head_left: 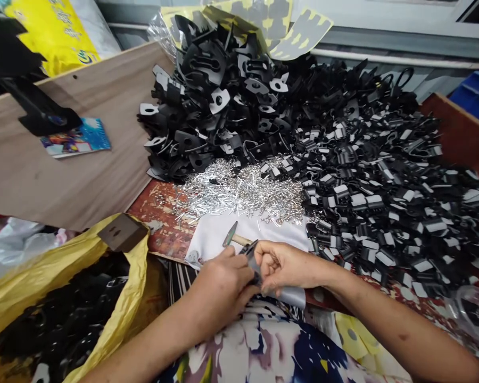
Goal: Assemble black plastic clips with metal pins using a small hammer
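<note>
Close to my lap, my left hand (233,274) is closed around a small black plastic part (255,260). From the right side, my right hand (281,263) meets the same part with its fingers curled in; whether a tiny pin is between them cannot be made out. Just beyond my hands a small hammer (232,234) with a wooden handle lies on a pale cloth (211,234). Behind the cloth spreads a heap of thin silvery metal pins (243,189).
Larger black plastic pieces (207,69) are piled at the back, and small black clips (383,197) cover the right side. A yellow sack (138,282) of black parts stands at my left, a dark block (122,232) on its rim. A wooden board (83,175) borders the left.
</note>
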A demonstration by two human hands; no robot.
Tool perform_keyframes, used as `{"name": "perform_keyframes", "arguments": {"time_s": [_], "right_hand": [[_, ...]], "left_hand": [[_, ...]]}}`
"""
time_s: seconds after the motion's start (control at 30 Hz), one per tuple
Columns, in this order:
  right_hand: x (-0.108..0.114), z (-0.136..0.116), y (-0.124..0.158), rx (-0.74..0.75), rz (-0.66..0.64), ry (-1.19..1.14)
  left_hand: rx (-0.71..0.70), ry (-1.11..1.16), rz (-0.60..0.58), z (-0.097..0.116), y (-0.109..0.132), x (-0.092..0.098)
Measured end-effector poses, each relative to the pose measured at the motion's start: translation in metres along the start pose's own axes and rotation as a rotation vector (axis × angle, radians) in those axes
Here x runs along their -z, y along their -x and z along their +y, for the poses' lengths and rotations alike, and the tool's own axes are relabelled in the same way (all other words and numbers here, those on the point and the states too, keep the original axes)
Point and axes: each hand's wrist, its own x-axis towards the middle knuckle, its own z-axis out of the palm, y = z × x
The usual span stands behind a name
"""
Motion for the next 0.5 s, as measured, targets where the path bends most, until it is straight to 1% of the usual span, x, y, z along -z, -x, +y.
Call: {"name": "perform_keyframes", "arguments": {"time_s": [0.03, 0.1, 0.17, 0.27, 0.33, 0.37, 0.47, 0.5], "right_hand": [[-0.002, 0.000, -0.003, -0.004, -0.018, 0.013], [-0.005, 0.002, -0.008, 0.009, -0.008, 0.065], [-0.009, 0.004, -0.012, 0.015, 0.007, 0.084], [-0.009, 0.005, -0.015, 0.059, 0.021, 0.114], [-0.001, 0.001, -0.015, 0.137, 0.062, 0.265], [0.006, -0.001, -0.015, 0.196, 0.136, 0.398], [0.034, -0.009, -0.014, 0.408, 0.491, 0.930], [0.042, -0.011, -0.015, 0.467, 0.554, 1.103]], "left_hand": [[-0.033, -0.034, -0.008, 0.003, -0.001, -0.002], [-0.083, -0.110, 0.009, 0.006, -0.002, -0.007], [-0.096, -0.188, 0.039, 0.006, 0.001, -0.011], [-0.043, -0.221, 0.085, 0.005, 0.009, -0.011], [0.042, -0.195, 0.136, 0.003, 0.015, -0.006], [0.093, -0.180, 0.175, 0.002, 0.018, -0.002], [0.252, -0.084, 0.312, -0.007, 0.024, 0.009], [0.292, -0.016, 0.345, -0.011, 0.026, 0.011]]}}
